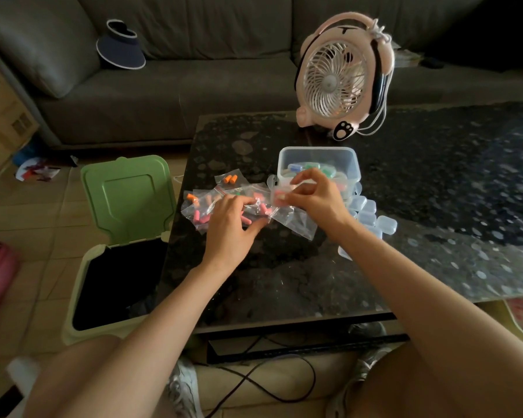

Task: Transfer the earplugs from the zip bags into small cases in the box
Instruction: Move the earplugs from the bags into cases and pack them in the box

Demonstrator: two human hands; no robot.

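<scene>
My left hand (233, 220) grips a thin, slippery bag (296, 221), my right hand (317, 199) pinches a light case (280, 197), and the earplugs (200, 220) look soft, so squeeze gently.

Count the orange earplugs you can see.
4: two in the far zip bag, two in the leftmost bag. Others may be hidden in the pile of bags.

I see a black table (284, 282) mottled with pale spots. Clear bags (296, 223) hold orange earplugs (230, 178) far left, pink ones nearer. The clear box (317, 155) shows blue and green cases (310, 166); a clear case (277, 197) just near of it has pink inside. On the left, the bin (82, 267) is pale green, its lid (127, 194) a deeper green. The far fan (332, 79) is pink with a white grille, the sofa (194, 86) grey.
</scene>
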